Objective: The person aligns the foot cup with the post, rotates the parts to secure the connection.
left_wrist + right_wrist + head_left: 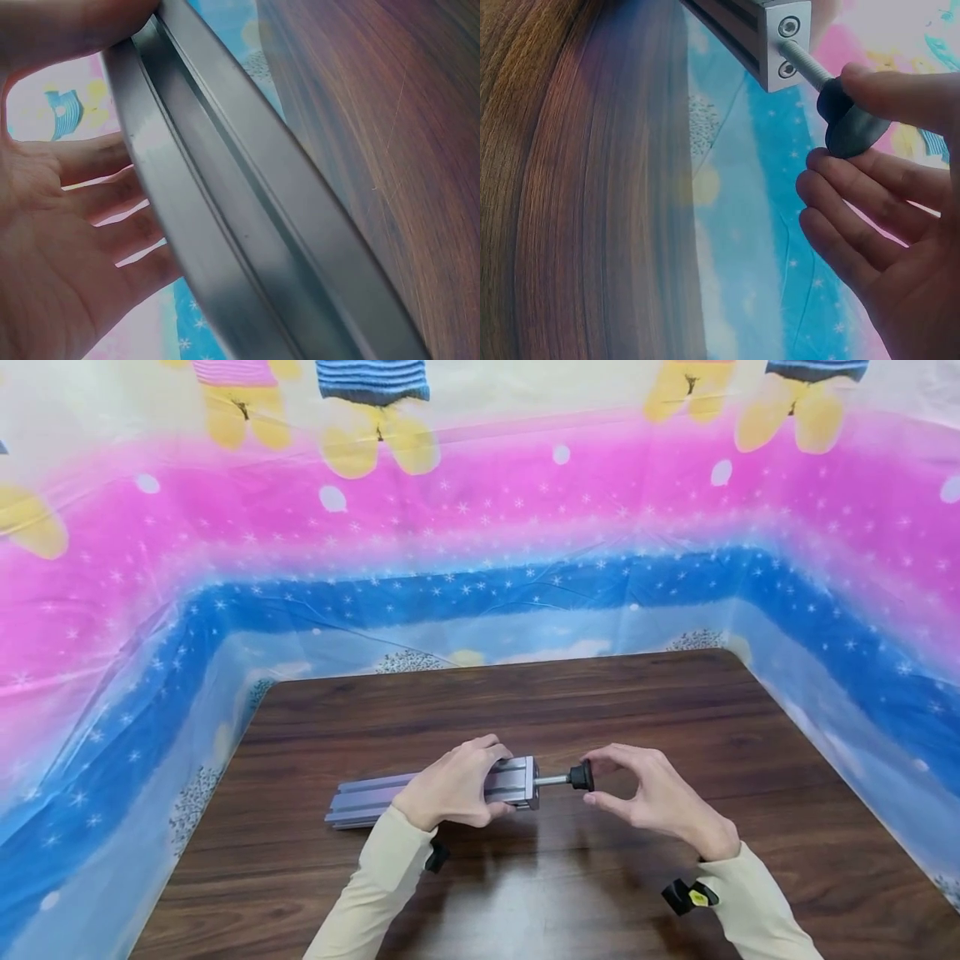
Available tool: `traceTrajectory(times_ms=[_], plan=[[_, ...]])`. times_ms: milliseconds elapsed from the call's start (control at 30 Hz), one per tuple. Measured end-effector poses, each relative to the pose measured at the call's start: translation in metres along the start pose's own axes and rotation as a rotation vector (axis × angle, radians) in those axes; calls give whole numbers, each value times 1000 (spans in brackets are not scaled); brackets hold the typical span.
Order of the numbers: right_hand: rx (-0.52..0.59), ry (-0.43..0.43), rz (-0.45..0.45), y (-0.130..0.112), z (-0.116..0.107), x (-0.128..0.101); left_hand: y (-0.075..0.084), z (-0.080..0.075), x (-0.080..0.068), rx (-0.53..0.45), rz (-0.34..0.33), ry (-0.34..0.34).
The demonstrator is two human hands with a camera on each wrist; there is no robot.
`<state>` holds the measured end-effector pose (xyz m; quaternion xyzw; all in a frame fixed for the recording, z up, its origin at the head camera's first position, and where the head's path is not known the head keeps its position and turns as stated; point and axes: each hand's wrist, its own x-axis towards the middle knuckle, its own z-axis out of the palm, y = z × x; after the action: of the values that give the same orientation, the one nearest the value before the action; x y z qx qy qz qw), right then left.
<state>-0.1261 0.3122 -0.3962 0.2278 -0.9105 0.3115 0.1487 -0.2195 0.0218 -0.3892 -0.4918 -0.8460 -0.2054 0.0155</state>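
This looks like a makeshift recording booth rather than a home or workshop: a dark wooden table (675, 735) stands walled on three sides by a thin plastic sheet (480, 527) printed with pink and blue starry bands and cartoon bears, which hides the room behind.

Profile (375, 797) lay on table (600, 710), left hand (453, 787) over it; footed bolt (577, 777) at its right end, right hand (660, 797) beside
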Motion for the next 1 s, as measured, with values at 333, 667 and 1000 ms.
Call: traceTrajectory(times_ms=[333, 667, 1000], plan=[[12, -21, 92, 8, 3, -2, 4, 3, 2, 21, -19, -10], [74, -57, 179, 11, 8, -1, 4, 5, 3, 10, -23, 4], [51, -49, 198, 13, 12, -1, 6, 4, 2, 6, -44, -3]])
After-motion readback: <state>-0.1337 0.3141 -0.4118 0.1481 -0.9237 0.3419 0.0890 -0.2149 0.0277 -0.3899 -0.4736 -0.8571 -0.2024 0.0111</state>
